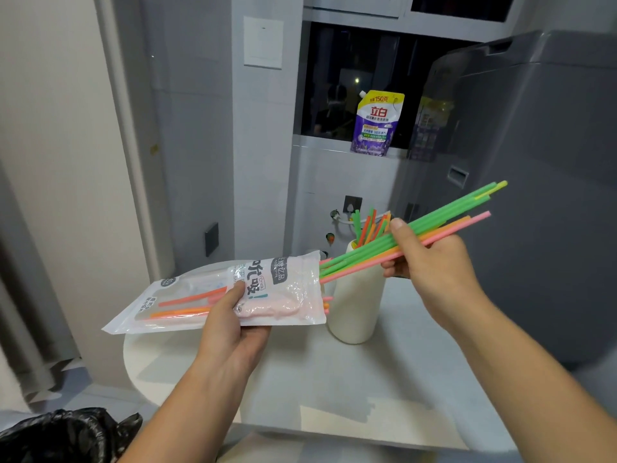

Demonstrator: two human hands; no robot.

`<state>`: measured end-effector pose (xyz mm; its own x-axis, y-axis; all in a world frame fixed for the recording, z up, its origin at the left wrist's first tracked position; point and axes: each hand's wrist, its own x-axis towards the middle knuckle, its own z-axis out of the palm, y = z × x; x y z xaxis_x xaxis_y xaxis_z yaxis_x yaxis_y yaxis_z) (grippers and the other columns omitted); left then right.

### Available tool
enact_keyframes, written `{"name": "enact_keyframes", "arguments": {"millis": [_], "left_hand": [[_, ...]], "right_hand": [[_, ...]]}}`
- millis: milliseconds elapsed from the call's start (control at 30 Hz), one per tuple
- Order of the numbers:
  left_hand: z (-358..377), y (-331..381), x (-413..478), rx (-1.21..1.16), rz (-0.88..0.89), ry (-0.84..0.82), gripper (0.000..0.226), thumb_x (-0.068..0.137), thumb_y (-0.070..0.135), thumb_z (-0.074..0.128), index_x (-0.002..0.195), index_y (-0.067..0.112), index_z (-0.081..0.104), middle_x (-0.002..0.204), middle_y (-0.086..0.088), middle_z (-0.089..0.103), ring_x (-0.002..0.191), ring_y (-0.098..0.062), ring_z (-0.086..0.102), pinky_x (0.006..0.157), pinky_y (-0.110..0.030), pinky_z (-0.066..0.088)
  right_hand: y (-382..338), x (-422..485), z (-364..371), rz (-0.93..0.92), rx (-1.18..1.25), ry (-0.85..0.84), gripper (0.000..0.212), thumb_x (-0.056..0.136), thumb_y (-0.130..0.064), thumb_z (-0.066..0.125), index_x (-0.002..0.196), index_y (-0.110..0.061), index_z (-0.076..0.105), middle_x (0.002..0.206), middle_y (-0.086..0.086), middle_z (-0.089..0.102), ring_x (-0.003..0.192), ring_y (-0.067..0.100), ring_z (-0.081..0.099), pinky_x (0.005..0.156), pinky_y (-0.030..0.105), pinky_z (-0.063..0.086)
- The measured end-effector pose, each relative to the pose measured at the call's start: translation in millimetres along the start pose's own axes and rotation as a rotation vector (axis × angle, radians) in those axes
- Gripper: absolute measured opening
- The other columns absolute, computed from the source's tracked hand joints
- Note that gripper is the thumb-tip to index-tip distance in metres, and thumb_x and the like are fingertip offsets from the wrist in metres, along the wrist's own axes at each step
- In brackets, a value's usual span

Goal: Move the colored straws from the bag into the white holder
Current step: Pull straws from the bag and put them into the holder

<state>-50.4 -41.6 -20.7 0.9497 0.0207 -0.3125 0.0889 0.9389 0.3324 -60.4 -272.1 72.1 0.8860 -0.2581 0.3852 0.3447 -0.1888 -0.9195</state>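
Your left hand (230,324) grips the straw bag (220,292) at its middle. Your right hand (430,259) pinches a straw bundle (444,218) mid-length, tips toward two o'clock, tails in the bag mouth, above the white holder (357,302).

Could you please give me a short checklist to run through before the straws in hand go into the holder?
1. Right hand grips the bundle of straws: ok.
2. Bundle fully clear of the bag: not ok, ends still at its mouth.
3. Left hand holds the bag steady: ok.
4. White holder upright on the table: ok.
5. Room left in the holder: cannot tell.
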Motion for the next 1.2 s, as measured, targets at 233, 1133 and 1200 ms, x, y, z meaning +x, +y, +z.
{"name": "enact_keyframes", "arguments": {"millis": [233,1133,1200], "left_hand": [[-0.8,7.2,0.1,-0.033,-0.002,0.02,0.017,0.101,0.007,0.059,0.113,0.004,0.069,0.093,-0.011,0.083,0.078,-0.024,0.081,0.051,-0.04,0.063],[-5.5,-3.3,3.3,0.071,-0.007,-0.026,0.017,0.1,0.008,0.06,0.113,0.007,0.071,0.103,-0.01,0.082,0.083,-0.026,0.081,0.055,-0.046,0.064],[-4.8,-3.7,2.8,0.083,0.0,-0.027,0.018,0.101,0.009,0.059,0.114,0.007,0.071,0.101,-0.009,0.082,0.082,-0.024,0.081,0.055,-0.044,0.064]], "right_hand": [[-35.8,18.8,-39.2,-0.056,-0.202,0.069,0.033,0.096,-0.038,0.062,0.084,-0.01,0.074,0.072,0.002,0.078,0.059,0.021,0.074,0.059,0.033,0.061],[-90.4,54.5,-63.2,-0.313,-0.48,0.135,0.033,0.094,-0.042,0.065,0.079,-0.014,0.073,0.069,-0.001,0.076,0.05,0.014,0.072,0.052,0.028,0.059],[-88.5,51.6,-59.7,-0.318,-0.505,0.111,0.033,0.095,-0.041,0.064,0.085,-0.011,0.074,0.075,-0.001,0.075,0.051,0.01,0.072,0.047,0.017,0.054]]}}
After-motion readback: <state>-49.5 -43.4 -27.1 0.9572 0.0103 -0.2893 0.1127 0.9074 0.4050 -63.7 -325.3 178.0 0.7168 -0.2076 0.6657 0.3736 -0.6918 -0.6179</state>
